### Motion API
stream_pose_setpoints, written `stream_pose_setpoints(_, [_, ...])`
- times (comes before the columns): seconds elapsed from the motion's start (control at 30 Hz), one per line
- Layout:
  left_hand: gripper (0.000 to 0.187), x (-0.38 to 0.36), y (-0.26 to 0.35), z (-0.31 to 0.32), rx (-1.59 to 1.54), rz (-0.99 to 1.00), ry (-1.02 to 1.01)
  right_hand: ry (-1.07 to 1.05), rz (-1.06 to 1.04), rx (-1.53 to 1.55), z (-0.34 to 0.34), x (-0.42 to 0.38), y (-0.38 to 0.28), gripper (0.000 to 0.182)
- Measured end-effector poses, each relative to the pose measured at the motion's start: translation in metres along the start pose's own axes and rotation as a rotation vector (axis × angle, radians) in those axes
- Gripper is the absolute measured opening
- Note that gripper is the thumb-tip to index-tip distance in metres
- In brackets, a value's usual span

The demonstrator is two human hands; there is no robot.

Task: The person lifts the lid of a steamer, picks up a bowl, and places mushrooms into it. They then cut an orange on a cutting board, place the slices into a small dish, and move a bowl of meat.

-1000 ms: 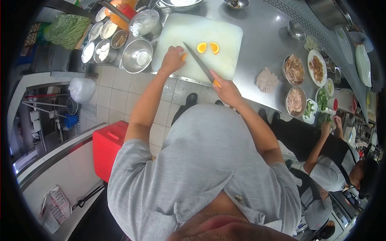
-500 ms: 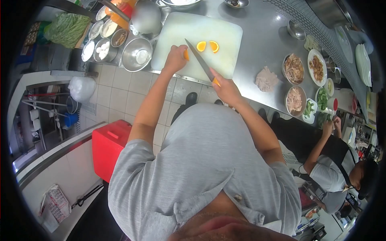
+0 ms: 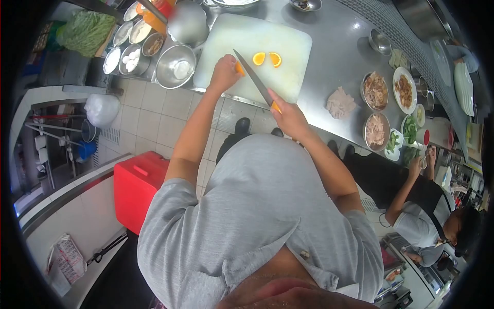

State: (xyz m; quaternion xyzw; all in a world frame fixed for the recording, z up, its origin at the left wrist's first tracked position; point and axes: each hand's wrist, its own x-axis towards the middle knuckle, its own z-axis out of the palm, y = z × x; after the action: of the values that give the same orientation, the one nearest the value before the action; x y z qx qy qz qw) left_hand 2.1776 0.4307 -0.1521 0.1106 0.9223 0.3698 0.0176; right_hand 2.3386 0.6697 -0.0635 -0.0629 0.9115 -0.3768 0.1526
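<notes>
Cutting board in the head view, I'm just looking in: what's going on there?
The right hand grips a knife by its handle, the blade slanting over the cutting board. The left hand holds an orange piece just left of the blade. Two orange wedges lie on the board, right of the blade. Off to the right, a co-worker's hands are near some greens.

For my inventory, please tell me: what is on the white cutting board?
Two orange pieces lie on the board. Over it, the left hand holds a third piece and the knife blade extends from the right hand. What they cover cannot be seen.
</notes>
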Motion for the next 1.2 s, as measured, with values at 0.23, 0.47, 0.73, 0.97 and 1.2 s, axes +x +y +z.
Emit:
stream_pose_setpoints(0.23, [0.039, 0.001, -0.003, 0.0, -0.02, 0.033, -0.009, 0.008, -0.009, -0.021, 0.006, -0.002, -0.005, 0.065])
stream_pose_setpoints(0.47, [0.035, 0.004, -0.004, 0.001, 0.018, 0.049, -0.019, -0.013, 0.047, -0.072, 0.011, -0.003, -0.014, 0.066])
stream_pose_setpoints(0.73, [0.035, 0.005, -0.007, 0.0, 0.019, 0.039, -0.037, 0.007, 0.066, -0.073, 0.018, -0.004, -0.018, 0.065])
stream_pose_setpoints(0.97, [0.036, 0.006, -0.005, -0.002, 0.03, 0.052, -0.033, 0.01, 0.075, -0.091, 0.016, -0.005, -0.022, 0.065])
stream_pose_setpoints(1.2, [0.035, 0.006, -0.005, -0.003, -0.002, 0.027, -0.043, 0.021, 0.079, -0.099, 0.014, -0.003, -0.024, 0.067])
